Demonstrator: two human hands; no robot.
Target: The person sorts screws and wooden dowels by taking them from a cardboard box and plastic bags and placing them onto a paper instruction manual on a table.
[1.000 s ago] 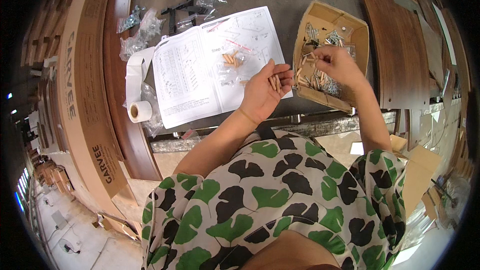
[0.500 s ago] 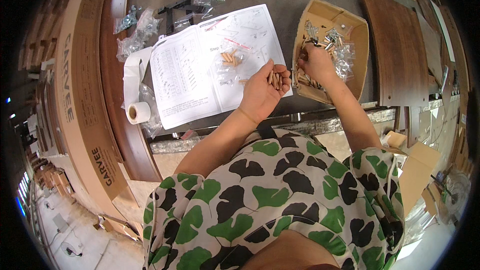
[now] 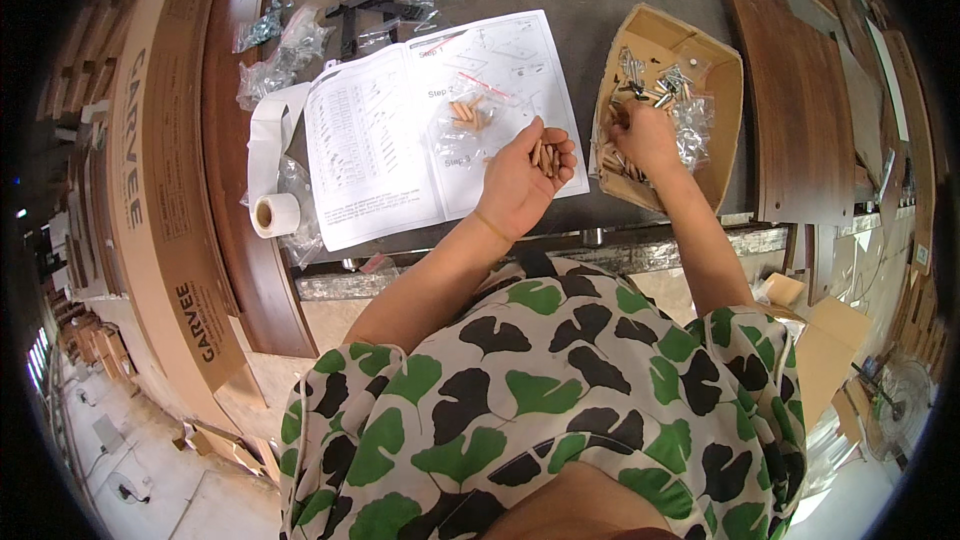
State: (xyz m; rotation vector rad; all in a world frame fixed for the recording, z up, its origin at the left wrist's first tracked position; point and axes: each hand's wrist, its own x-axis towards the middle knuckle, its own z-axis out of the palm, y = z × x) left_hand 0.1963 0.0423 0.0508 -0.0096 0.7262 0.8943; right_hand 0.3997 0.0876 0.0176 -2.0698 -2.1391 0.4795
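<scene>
The half-closed left hand (image 3: pixel 522 172) is cupping several wooden dowels (image 3: pixel 546 158), curling tighter than a second ago. Slightly farther and right, the right hand (image 3: pixel 650 140) is now reaching lower into the left side of the cardboard box (image 3: pixel 726 110), among loose dowels (image 3: pixel 622 168); its grip is hiding, so I cannot tell. Picking is apparently continuing. Farther left, a dowel bag (image 3: pixel 466 112) is lying on the booklet (image 3: pixel 370 190).

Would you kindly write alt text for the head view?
A person's left hand cups wooden dowels above an open booklet while the right hand is inside a cardboard box of metal hardware. A bag of dowels lies on the booklet.
</scene>
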